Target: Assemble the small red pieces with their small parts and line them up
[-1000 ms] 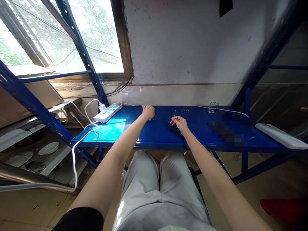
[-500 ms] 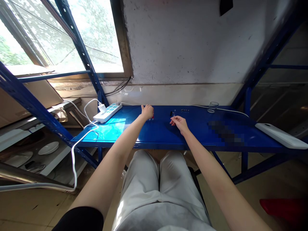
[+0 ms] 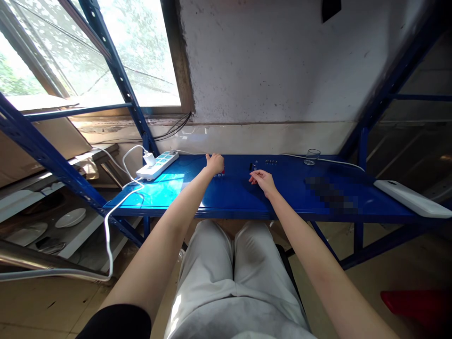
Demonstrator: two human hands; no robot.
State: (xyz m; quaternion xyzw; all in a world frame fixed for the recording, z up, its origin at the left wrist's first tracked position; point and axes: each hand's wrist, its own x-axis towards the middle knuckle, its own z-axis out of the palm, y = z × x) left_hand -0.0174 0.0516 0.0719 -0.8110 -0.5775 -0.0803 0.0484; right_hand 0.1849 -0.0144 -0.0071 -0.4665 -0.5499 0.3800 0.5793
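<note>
My left hand (image 3: 214,163) is over the blue tabletop, its fingers curled down around a small red object (image 3: 221,172) with pale bits along its lower edge. Most of that object is hidden beneath the hand, so its kind is unclear. To the right, my right hand (image 3: 263,182) hovers low over the table with thumb and fingertips pinched together. Whatever is between those fingertips is too small to make out. Just beyond them sits a small black piece (image 3: 252,166) with a clear bit beside it. Several tiny light-coloured pieces (image 3: 271,162) stand in a row farther back.
A white power strip (image 3: 157,165) with a plugged-in charger lies on the left of the blue table (image 3: 240,205). A clear glass (image 3: 312,157) stands at the back right. Farther right are a blurred dark item (image 3: 330,194) and a white flat case (image 3: 411,198).
My left hand has shifted very slightly left, and a little more of the red object shows under it. My right hand stays almost in place, still pinched.
</note>
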